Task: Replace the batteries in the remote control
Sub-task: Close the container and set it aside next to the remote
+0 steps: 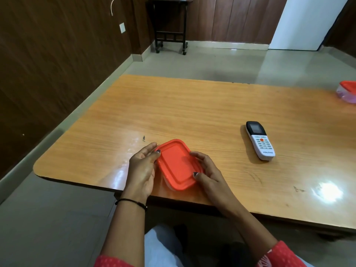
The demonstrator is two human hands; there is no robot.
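A small container with an orange lid (176, 164) sits near the front edge of the wooden table (192, 105). My left hand (141, 168) grips its left side, thumb on the lid's rim. My right hand (209, 170) holds its right side, fingers curled over the lid's edge. The lid is on, so the contents are hidden. A white remote control (260, 140) with a dark screen lies face up to the right, well apart from both hands. No batteries are visible.
A second container with an orange lid (347, 91) stands at the table's far right edge. A dark wheeled stand (170, 26) is against the wooden wall beyond the table. The table's front edge lies just under my wrists.
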